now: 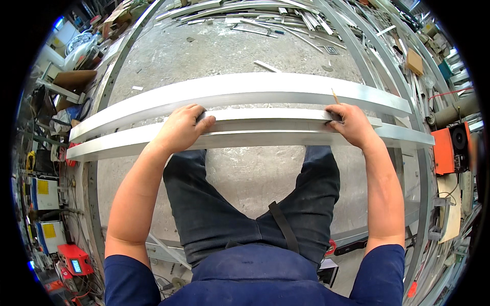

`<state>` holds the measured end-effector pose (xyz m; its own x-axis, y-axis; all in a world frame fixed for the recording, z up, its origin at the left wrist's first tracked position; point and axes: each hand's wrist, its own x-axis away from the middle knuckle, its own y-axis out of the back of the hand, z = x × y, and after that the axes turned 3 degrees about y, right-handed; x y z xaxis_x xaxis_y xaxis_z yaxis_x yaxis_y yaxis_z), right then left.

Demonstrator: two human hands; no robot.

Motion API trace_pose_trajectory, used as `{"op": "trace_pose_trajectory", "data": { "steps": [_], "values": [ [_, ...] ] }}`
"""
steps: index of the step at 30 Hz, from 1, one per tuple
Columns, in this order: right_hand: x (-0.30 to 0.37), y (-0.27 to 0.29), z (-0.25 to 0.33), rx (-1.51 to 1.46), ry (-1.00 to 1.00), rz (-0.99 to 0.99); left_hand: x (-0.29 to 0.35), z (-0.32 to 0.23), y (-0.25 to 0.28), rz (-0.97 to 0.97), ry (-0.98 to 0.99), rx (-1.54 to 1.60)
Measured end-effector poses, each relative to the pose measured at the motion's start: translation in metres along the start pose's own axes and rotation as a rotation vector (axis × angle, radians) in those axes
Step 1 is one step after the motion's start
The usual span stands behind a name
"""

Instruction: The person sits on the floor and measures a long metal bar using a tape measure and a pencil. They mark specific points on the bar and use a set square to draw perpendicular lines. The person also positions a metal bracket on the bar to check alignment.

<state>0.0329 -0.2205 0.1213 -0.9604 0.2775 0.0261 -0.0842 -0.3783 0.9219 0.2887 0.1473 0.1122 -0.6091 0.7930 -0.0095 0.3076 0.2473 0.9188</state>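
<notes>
Across my thighs run two long silver metal bars, a far bar (265, 84) and a near bar (275, 140). A shorter metal profile (265, 114) lies along the near bar, on its far side. My left hand (179, 127) is closed around the left part of this profile, thumb toward the middle. Farther right, my right hand (354, 126) grips the same profile between thumb and fingers. A thin pencil (334, 95) sticks up from the right hand's fingers. The fingertips are partly hidden behind the metal.
A metal frame rail (125, 56) stands at the left, with another rail (390, 56) at the right. Loose metal offcuts (245, 11) litter the far floor. An orange machine (445, 149) sits at the right, and a red box with a screen (75, 259) at the lower left.
</notes>
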Motion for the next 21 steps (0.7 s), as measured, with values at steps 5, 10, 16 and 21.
{"op": "trace_pose_trajectory", "data": {
  "steps": [5, 10, 16, 21],
  "values": [
    [0.0007, -0.0014, -0.0027, -0.073, -0.002, -0.002, -0.0031, -0.0038, 0.0031, 0.044, 0.032, -0.002],
    [0.0007, 0.0003, 0.0043, -0.033, -0.019, -0.002, -0.0018, -0.007, 0.0028, 0.045, 0.061, -0.018],
    [0.0013, 0.0019, 0.007, -0.032, 0.001, -0.006, -0.001, -0.0058, 0.0035, 0.059, 0.065, -0.055],
    [0.0084, -0.0078, -0.0022, -0.033, 0.04, -0.089, 0.0059, -0.0045, -0.001, -0.043, -0.044, -0.168]
  ]
}}
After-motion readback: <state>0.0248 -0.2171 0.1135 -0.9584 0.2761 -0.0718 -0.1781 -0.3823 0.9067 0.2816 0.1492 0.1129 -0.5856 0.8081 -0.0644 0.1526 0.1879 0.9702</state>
